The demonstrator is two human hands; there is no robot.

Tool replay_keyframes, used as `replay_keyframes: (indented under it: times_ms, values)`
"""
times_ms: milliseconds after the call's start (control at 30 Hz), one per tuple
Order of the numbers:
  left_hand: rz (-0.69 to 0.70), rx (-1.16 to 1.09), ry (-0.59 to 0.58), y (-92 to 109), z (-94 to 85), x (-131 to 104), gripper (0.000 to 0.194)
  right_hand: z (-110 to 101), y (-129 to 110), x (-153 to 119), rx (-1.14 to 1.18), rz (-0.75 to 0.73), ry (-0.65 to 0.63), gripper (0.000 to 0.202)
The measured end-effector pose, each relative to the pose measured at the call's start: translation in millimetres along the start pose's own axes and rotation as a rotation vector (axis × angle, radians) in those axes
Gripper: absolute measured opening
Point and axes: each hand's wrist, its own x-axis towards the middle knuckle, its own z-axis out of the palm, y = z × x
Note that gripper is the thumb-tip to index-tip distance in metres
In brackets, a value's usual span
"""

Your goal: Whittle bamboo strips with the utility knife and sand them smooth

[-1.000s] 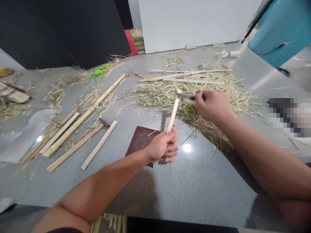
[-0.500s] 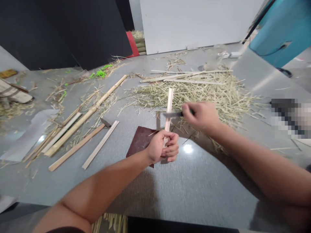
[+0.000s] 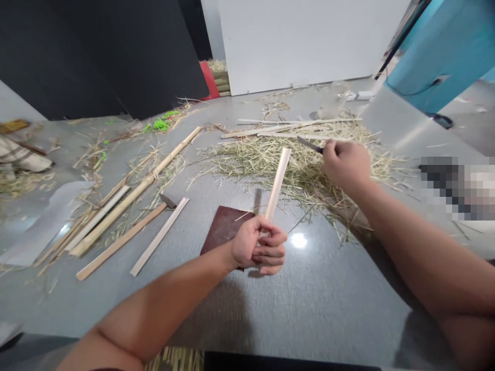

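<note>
Head view shows me the left hand, its grip closed around the lower part of a pale strip held above the bench. With the right hand I see the grip wrapped around a knife, blade apart from the strip. Loose shavings lie beyond; a dark red sheet lies beneath the left wrist.
</note>
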Motion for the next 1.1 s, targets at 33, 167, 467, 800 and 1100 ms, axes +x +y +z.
replay_keyframes:
  times_ms: [33,167,467,800,1100]
  values:
    - [0.008,0.003,0.010,-1.0,-0.7,0.7,0.055,-1.4,2.6,2.6,0.001,0.010,0.036,0.070]
    - [0.067,0.013,0.071,-3.1,-2.5,3.6,0.052,-4.7,-11.0,-11.7,0.056,-0.084,0.072,0.066]
    - [0.089,0.106,0.184,-9.3,1.7,8.8,0.042,2.2,-51.4,-48.6,-0.109,-0.322,-0.092,0.057]
    - [0.162,0.209,0.229,-13.2,6.8,8.8,0.046,-29.0,-9.4,6.9,-0.101,0.055,0.112,0.060]
    - [0.260,0.317,0.424,-22.0,15.5,8.0,0.044,-18.5,-71.1,-53.3,-0.232,-0.260,-0.142,0.057]
